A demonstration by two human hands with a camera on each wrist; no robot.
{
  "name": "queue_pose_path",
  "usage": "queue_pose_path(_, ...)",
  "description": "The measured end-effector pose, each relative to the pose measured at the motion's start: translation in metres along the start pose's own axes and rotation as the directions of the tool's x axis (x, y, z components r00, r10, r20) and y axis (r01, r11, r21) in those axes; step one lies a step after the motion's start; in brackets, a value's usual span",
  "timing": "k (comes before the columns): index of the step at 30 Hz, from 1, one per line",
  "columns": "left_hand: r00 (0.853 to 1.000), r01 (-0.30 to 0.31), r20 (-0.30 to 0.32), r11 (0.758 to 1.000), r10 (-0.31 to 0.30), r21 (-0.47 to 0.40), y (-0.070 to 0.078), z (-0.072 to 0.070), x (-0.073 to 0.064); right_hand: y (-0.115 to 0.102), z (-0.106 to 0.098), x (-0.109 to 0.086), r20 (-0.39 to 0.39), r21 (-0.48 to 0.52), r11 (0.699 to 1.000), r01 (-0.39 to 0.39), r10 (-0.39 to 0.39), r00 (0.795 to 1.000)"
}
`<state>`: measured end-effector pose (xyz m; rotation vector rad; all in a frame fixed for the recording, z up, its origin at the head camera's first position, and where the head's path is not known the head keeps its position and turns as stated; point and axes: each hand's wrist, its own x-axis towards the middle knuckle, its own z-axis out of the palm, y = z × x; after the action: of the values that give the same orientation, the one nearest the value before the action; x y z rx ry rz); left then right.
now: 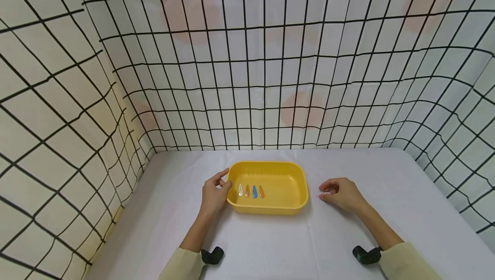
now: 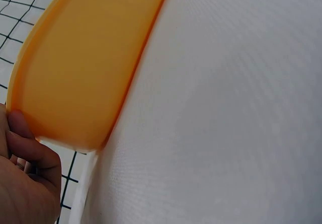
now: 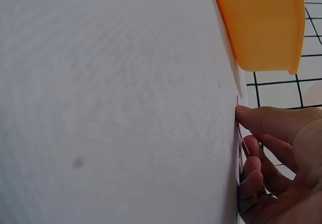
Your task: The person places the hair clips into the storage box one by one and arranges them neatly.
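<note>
A yellow plastic tray (image 1: 270,210) stands on the white-covered table. My left hand (image 1: 215,190) grips its left rim, the thumb over the edge and the fingers curled on the outside. Inside the tray, toward its left end, several snap hair clips lie in a row: a white clip (image 1: 240,190), an orange clip (image 1: 247,191), a blue clip (image 1: 255,192) and another orange clip (image 1: 261,192). Right of the tray, my right hand (image 1: 344,192) pinches a small, thin pink hair clip (image 1: 324,193) at the tabletop, mostly hidden by the fingers.
White cloth (image 1: 278,245) covers the table. Black wire grid panels (image 1: 264,73) with white fabric behind them stand along the back and both sides. A dark wrist strap device (image 1: 212,255) sits at the left sleeve, and a second device (image 1: 366,255) at the right sleeve.
</note>
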<state>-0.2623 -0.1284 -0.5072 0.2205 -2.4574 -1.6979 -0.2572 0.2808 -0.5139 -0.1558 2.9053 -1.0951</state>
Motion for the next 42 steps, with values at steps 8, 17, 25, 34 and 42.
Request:
queue_pose_path(8, 1.000, 0.009, -0.003, 1.000, -0.009, 0.002, 0.000, 0.000, 0.000, 0.000, -0.002, -0.007, 0.023, -0.033, 0.999, -0.020, 0.021, 1.000)
queue_pose_path(17, 1.000, 0.004, 0.008, 1.000, -0.004, 0.000, -0.002, -0.002, 0.000, -0.001, -0.005, -0.013, 0.042, -0.043, 0.999, -0.013, 0.015, 0.999)
queue_pose_path(25, 1.000, 0.002, 0.008, 1.000, -0.002, -0.003, -0.003, -0.002, 0.000, -0.004, -0.003, -0.013, 0.044, -0.046, 0.999, 0.003, -0.001, 0.999)
queue_pose_path(34, 1.000, 0.007, 0.009, 1.000, -0.007, 0.003, -0.003, -0.001, 0.002, -0.012, -0.002, -0.012, 0.020, -0.091, 0.996, 0.024, -0.023, 1.000)
queue_pose_path(42, 1.000, 0.005, 0.004, 1.000, -0.005, 0.002, -0.002, -0.001, 0.001, -0.018, 0.000, -0.007, -0.007, -0.142, 0.989, 0.027, -0.029, 1.000)
